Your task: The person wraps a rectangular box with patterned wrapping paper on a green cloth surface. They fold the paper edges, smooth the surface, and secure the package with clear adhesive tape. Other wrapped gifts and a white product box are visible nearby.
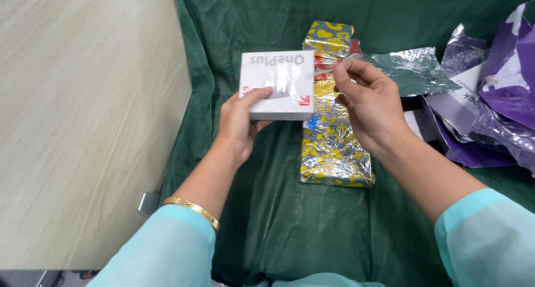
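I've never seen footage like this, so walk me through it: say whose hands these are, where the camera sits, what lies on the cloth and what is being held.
There is no machine here. One camera, worn on a person's head, looks down at that person's own two bare hands. The left hand, with a gold bangle on its wrist, holds a small white box from below. The right hand pinches something thin and clear at the box's edge, perhaps tape or film; I cannot tell which. Below lies a green cloth. On it rest packages wrapped in shiny yellow-patterned foil, a loose sheet of silver-green foil, and crumpled purple wrapping at the right. A pale tabletop shows at the left.
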